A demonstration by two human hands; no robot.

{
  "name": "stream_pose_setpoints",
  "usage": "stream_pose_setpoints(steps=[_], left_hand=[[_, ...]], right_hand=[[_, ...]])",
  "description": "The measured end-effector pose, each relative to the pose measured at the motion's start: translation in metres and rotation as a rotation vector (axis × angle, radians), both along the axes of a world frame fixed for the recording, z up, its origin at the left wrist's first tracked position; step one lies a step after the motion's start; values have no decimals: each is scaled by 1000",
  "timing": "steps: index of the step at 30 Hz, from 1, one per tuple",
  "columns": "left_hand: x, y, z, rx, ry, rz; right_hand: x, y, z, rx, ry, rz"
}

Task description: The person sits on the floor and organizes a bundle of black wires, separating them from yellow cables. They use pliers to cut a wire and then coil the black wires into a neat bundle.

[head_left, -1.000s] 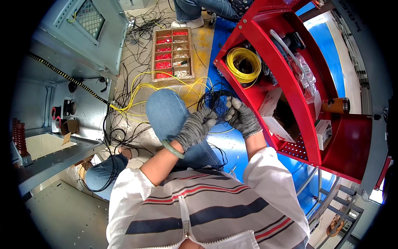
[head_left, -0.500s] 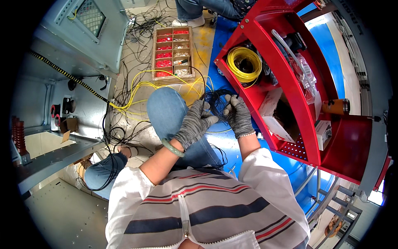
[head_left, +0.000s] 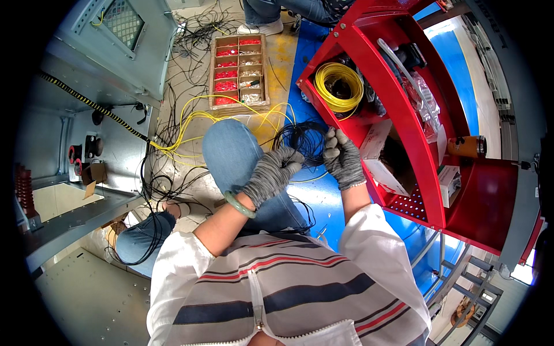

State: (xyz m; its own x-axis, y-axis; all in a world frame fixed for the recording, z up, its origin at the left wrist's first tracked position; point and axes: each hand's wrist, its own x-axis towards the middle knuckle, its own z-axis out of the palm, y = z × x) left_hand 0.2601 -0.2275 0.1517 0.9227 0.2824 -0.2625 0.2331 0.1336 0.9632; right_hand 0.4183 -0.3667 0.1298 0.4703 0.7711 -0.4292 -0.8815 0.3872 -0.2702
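Note:
A loose coil of thin black wire (head_left: pixel 301 138) lies just beyond my hands, at the edge of the blue floor. My left hand (head_left: pixel 273 175), in a grey knit glove, is closed with thumb and forefinger together at the coil's near side. Whatever sits in that pinch is too small to make out. To the right of the coil, my right hand (head_left: pixel 343 158) wears the same kind of glove. Its fingers are bent and pressed together, and what they hold, if anything, is hidden.
A wooden compartment box (head_left: pixel 239 72) holds red and pale small parts. Yellow wires (head_left: pixel 182 130) run from the grey cabinet (head_left: pixel 124 155) on the left. On the right stands a red rack (head_left: pixel 404 173) with a yellow wire coil (head_left: pixel 339 86). Another person's legs (head_left: pixel 262 14) show at the back.
My right hand has moved right, away from my left hand, baring more of the black coil. A black strand that rose beside my left hand no longer shows there.

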Motion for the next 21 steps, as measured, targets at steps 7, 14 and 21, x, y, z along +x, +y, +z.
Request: stream_pose_setpoints(steps=[7, 14, 21], left_hand=[[-3, 1, -2, 68, 14, -22], [-3, 0, -2, 137, 59, 3], [-7, 4, 2, 376, -66, -177]], right_hand=[[-14, 27, 16, -555, -423, 113], [-23, 27, 6, -608, -271, -23], [12, 11, -14, -470, -210, -15]])
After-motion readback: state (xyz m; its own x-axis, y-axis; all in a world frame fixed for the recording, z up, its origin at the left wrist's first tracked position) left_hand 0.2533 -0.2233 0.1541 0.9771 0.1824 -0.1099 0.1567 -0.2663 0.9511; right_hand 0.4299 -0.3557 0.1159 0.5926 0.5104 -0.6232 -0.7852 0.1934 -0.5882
